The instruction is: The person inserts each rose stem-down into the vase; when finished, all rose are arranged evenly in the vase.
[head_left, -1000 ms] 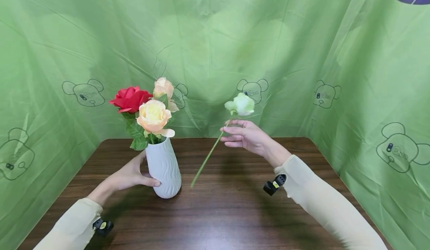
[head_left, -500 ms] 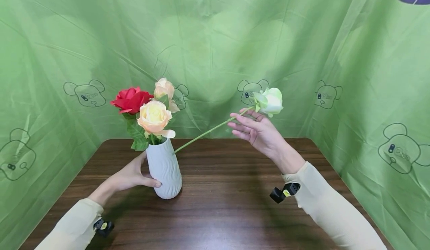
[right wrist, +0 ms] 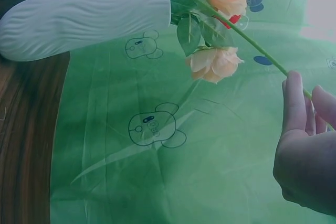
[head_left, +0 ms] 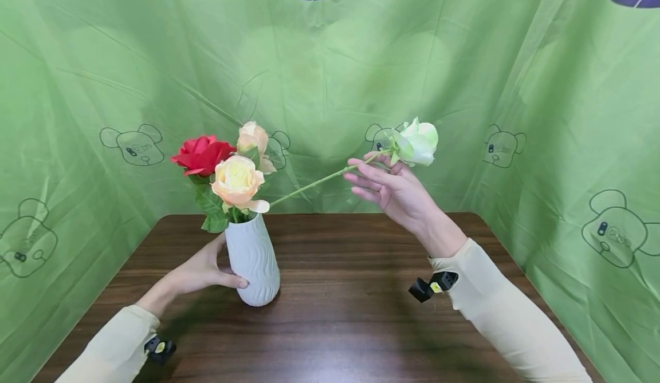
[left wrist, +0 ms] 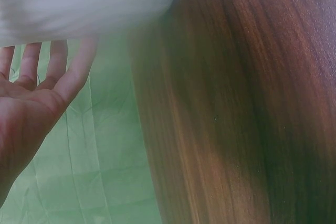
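My left hand (head_left: 203, 264) grips a white ribbed vase (head_left: 252, 260) from its left side, thumb across the front; the left wrist view shows the fingers behind the vase (left wrist: 89, 3). In the vase stand a red rose (head_left: 203, 155), a cream-peach rose (head_left: 238, 181) and a paler peach rose (head_left: 252, 138) with green leaves. To the right, my right hand (head_left: 399, 191) pinches the green stem (head_left: 319, 181) of a pale green-white rose (head_left: 419, 142) just below its bloom. The stem slants down to the left, its lower end close by the vase mouth.
The vase stands on a dark brown wooden table (head_left: 330, 326). A green curtain (head_left: 319, 85) with bear prints encloses the back and both sides. A small black camera (head_left: 433, 285) is worn on the right wrist, another (head_left: 160, 348) on the left.
The right hand has moved right and up, tilting the pale rose from steep to a flatter slant. Its stem end has swung up from over the table to the vase mouth. The left hand stays.
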Motion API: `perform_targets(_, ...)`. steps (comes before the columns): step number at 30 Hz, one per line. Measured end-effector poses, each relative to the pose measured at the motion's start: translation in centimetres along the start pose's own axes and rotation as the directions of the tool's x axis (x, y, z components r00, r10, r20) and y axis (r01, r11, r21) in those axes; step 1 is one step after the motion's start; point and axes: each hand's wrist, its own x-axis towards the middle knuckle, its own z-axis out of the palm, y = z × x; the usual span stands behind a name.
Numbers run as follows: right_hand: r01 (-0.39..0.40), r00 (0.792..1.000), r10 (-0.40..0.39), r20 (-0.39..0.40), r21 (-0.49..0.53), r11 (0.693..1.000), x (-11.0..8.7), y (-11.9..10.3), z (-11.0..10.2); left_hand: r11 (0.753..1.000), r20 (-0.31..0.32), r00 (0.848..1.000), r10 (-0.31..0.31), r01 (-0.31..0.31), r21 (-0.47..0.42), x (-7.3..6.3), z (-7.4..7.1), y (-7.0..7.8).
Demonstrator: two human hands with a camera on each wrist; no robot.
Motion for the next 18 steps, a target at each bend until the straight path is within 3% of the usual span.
perform_targets(18, 0.007, 0.999, -0.005, 0.051, -0.041, 0.999, 1.5, 0.5, 1.5, 1.000, 0.002, 1.000, 0.006, -0.006, 0.006, 0.0, 0.0, -0.1)
